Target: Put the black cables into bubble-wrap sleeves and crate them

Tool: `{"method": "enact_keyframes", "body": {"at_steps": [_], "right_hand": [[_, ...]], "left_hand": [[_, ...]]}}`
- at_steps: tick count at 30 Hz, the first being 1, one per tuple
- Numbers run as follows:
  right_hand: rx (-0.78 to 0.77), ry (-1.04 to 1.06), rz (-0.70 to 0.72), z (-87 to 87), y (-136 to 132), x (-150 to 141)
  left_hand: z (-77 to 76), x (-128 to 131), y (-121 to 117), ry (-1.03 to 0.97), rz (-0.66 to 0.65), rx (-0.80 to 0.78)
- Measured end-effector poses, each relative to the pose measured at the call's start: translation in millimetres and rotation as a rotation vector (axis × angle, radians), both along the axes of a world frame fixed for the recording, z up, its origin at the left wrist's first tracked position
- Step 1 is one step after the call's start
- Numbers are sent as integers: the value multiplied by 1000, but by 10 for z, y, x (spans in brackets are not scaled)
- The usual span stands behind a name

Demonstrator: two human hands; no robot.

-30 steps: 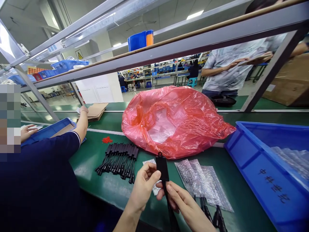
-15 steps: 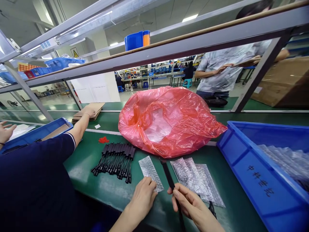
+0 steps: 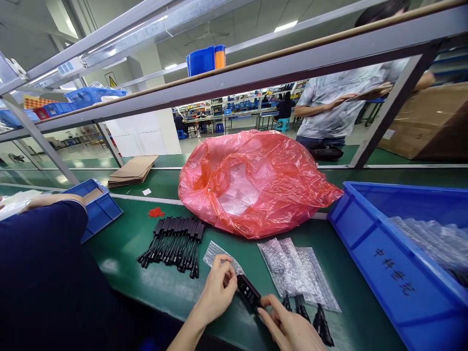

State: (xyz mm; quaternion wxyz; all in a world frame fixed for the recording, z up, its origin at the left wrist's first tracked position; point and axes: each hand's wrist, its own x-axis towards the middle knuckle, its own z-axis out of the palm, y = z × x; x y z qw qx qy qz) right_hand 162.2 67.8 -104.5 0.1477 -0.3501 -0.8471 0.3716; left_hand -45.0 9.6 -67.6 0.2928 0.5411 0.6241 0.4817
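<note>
"What's different on your feed?"

"I've lowered the black device [image 3: 249, 291] and turned it so its marked face shows. My right hand [image 3: 288, 324] now pinches its near end."

"And your left hand [image 3: 218, 287]?"

"Raised from lying flat, fingertips at the near end of the bubble bag [image 3: 218, 252], which has swung round."

"Beside you?"

"The co-worker's arm [image 3: 54, 199] has left the cardboard stack [image 3: 134, 169]."

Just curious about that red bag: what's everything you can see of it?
The red bag looks like thin, shiny, see-through plastic, crumpled. Its wide mouth gapes around pale material I can't identify. It lies on the green table, its narrow end reaching toward the large blue bin; contact is unclear. The left hand and right hand are clear of it.
</note>
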Motion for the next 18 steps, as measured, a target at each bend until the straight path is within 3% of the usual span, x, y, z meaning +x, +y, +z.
{"method": "enact_keyframes", "body": {"at_steps": [4,7,9,14,18], "right_hand": [[6,44,-60,57,139,-161],[19,47,-107,108,300,-254],[33,39,-169,122,395,-259],[23,-2,-265,72,478,-54],[134,-22,-217,108,432,169]], "left_hand": [[167,377,-101,21,-149,31],[209,439,-59,57,-185,88],[212,276,43,181,-89,89],[220,-504,365,811,388,-147],[225,-852,491,885,534,-268]]}}
